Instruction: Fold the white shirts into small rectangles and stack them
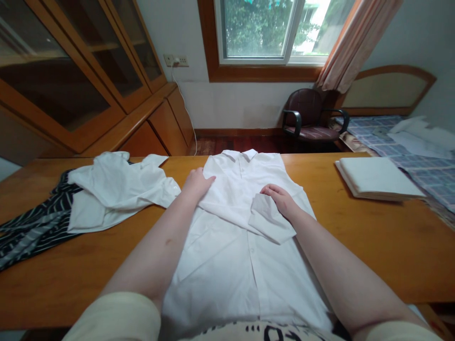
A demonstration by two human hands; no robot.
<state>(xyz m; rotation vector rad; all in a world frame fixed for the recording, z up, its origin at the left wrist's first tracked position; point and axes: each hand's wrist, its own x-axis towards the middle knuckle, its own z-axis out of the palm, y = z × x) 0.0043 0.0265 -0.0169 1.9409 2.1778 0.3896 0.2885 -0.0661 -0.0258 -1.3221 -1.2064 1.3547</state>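
Note:
A white button-up shirt (231, 265) lies front up on the wooden table, its collar toward the far edge. One long sleeve (234, 215) is folded across the chest, with its cuff end toward the right side. My left hand (197, 183) rests at the shirt's left shoulder edge, thumb stretched out over the cloth and apart from the fingers. At the cuff end of the folded sleeve, my right hand (282, 201) has its fingers closed on the fabric. The lower hem reaches the near table edge by my body.
Left on the table (355, 246) lies another crumpled white garment (110, 194) over a black-and-white striped cloth (39, 227). A flat stack of white folded items (378, 176) sits at right. Beyond are a chair (313, 116), a bed (423, 161) and a glass-door cabinet (117, 109).

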